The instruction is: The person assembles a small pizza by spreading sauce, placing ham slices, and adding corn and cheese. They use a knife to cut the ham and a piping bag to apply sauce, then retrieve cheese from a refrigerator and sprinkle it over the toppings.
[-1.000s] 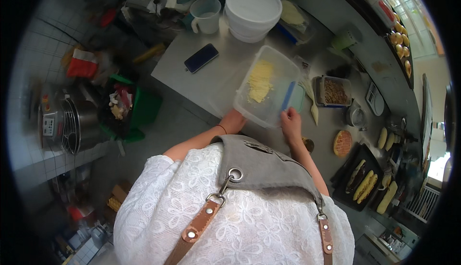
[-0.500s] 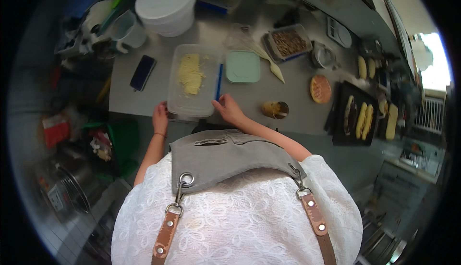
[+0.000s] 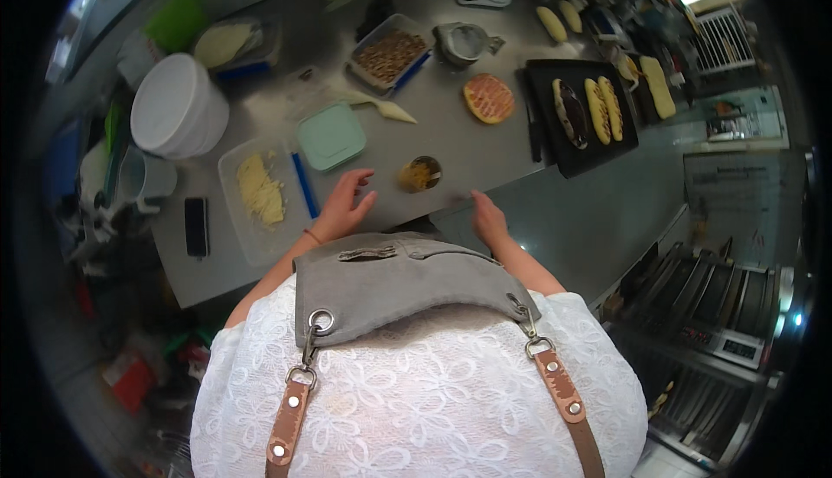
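My left hand is over the front of the metal table, fingers spread and holding nothing. It is nearest to a small cup with yellow bits in it and a mint-green lidded box. To its left lies a clear plastic container with a flat yellow crumbly mass inside and a blue strip along its side. At the table's front edge, right of the cup, my right hand hangs loosely with fingers stretched out, touching nothing.
Behind stand a box of chopped nuts, a piping bag and a metal pitcher. Right of them are a round pink-striped pastry and a black tray of éclairs. A white bucket and phone are at left.
Both hands have let go of the clear container and moved right, toward the cup. My view has turned right, so the table's things appear shifted left.
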### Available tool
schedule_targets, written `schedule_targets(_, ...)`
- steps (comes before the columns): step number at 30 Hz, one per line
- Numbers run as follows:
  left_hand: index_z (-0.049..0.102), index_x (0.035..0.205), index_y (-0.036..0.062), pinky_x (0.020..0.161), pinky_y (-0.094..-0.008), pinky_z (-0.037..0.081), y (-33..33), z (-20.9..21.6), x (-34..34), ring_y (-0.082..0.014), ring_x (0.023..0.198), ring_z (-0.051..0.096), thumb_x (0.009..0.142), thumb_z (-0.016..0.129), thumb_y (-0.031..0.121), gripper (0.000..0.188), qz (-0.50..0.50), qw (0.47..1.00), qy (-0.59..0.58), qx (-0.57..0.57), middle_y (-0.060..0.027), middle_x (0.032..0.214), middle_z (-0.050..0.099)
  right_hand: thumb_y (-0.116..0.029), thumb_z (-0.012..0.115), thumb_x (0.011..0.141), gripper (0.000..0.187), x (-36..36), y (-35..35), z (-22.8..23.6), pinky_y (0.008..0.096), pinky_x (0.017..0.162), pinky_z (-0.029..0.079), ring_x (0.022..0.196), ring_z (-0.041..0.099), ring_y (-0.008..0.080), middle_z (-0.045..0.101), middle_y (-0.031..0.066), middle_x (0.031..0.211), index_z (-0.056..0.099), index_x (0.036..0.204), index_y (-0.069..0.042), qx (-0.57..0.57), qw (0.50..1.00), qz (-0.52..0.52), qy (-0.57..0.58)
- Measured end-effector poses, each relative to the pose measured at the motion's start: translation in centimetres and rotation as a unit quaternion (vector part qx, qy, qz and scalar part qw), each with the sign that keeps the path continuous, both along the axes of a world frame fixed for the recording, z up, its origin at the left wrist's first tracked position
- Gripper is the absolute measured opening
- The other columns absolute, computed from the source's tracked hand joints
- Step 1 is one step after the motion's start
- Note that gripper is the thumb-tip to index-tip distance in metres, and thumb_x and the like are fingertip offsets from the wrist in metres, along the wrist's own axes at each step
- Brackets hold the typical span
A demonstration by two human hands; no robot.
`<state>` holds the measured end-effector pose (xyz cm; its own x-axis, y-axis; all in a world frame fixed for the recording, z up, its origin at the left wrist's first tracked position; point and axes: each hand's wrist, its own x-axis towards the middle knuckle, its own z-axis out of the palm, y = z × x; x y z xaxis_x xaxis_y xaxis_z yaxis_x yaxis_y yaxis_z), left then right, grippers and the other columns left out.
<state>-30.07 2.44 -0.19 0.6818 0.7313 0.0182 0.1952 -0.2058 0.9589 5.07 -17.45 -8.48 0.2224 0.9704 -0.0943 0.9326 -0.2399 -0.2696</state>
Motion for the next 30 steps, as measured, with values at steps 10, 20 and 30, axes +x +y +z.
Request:
schedule_targets(10, 0.021, 0.146, 0.0029, 0.114, -0.0414, 0.028, -2.2, -12.6, 10.7, -0.0331, 0.136, 0.036, 0.070, 0.078, 0.019, 0.097, -0.028, 0.998, -0.031, -0.054, -0.0218, 0.146, 0.034, -0.028, 0.085, 0.063, 0.093, -4.0, 14.0, 4.0, 0.0409, 0.102, 0.042, 0.124, 0.047, 0.0363, 0.047, 0.0171, 0.135, 0.036, 0.140, -0.006, 0.023, 0.954, 0.169, 0.248)
schedule_targets(20, 0.047, 0.132, 0.0189, 0.096, -0.0518, 0.038, -4.6, 5.0, 24.5, -0.0289, 0.105, 0.057, 0.061, 0.081, 0.022, 0.079, 0.045, 0.836, 0.497, 0.226, -0.0105, 0.106, 0.058, -0.041, 0.066, 0.088, 0.054, 5.9, 14.1, 1.4, 0.0390, 0.093, 0.047, 0.114, 0.056, 0.0243, 0.059, 0.0098, 0.121, 0.053, 0.124, -0.002, -0.257, 0.506, -0.067, 0.820)
schedule_targets(30, 0.052, 0.127, 0.0186, 0.083, -0.0383, 0.041, -3.5, 10.2, 31.0, -0.0266, 0.092, 0.053, 0.078, 0.060, 0.012, 0.049, 0.005, 0.758, 0.493, 0.427, -0.0082, 0.095, 0.055, -0.039, 0.052, 0.096, 0.034, 6.9, 16.3, 1.4, 0.0390, 0.081, 0.052, 0.092, 0.065, 0.0232, 0.066, 0.0086, 0.100, 0.063, 0.102, -0.008, -0.200, 0.317, -0.205, 0.904)
